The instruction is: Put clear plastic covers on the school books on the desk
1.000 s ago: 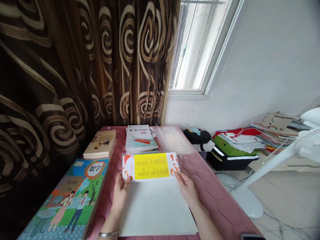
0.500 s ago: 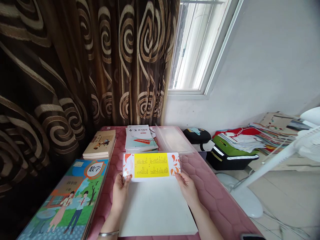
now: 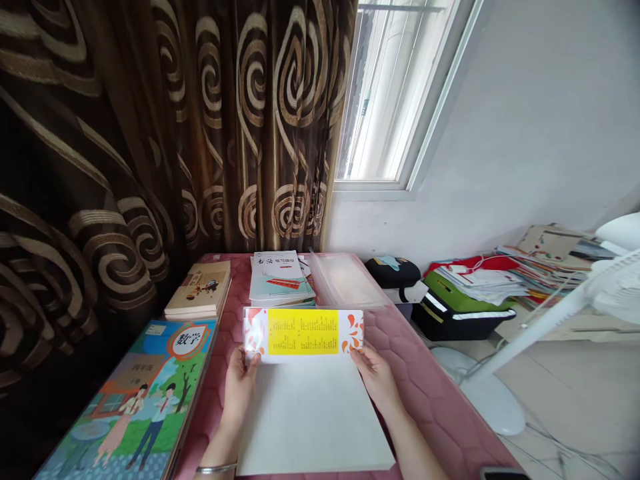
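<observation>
1. The left hand [image 3: 239, 387] grips the lower left corner of a yellow and orange card [image 3: 303, 333], thumb on top.
2. The right hand [image 3: 377, 381] pinches the lower right corner of the same card.
3. The card is lifted, tilted toward the person, above the far edge of a white sheet [image 3: 313, 417] on the pink table cover [image 3: 425, 400].
4. The sheet may be a clear sleeve; the view is too soft to tell.
5. A maths textbook [image 3: 135, 400] lies to the left.
</observation>
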Action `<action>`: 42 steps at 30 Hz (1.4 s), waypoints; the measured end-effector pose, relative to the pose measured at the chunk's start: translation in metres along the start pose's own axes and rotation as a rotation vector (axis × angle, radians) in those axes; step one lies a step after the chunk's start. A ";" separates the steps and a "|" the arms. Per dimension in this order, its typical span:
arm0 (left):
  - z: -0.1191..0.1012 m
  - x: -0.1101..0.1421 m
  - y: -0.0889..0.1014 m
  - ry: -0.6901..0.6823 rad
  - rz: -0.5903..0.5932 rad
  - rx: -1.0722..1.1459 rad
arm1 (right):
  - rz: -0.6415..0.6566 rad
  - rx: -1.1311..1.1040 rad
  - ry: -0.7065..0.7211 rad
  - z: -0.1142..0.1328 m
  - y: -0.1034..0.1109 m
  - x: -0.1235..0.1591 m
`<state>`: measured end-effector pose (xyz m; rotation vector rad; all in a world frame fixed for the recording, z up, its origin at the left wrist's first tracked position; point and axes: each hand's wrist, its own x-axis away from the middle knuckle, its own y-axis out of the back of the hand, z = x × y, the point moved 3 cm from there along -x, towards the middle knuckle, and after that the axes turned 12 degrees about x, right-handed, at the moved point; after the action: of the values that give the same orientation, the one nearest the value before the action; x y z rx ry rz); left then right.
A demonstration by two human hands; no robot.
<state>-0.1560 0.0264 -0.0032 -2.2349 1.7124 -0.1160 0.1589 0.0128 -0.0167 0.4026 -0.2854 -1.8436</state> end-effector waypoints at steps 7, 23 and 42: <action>0.003 -0.002 0.001 0.002 0.025 0.015 | -0.035 0.061 -0.007 -0.003 -0.002 -0.003; -0.048 0.027 -0.015 -0.290 -0.268 -0.760 | -0.009 -0.068 0.002 0.033 -0.003 0.002; 0.016 0.139 -0.055 -1.090 1.002 -1.523 | -0.051 -0.061 0.083 0.029 -0.011 -0.033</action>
<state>-0.0620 -0.0898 -0.0200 -0.8665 1.9434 2.6451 0.1466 0.0479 0.0096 0.4461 -0.1634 -1.8758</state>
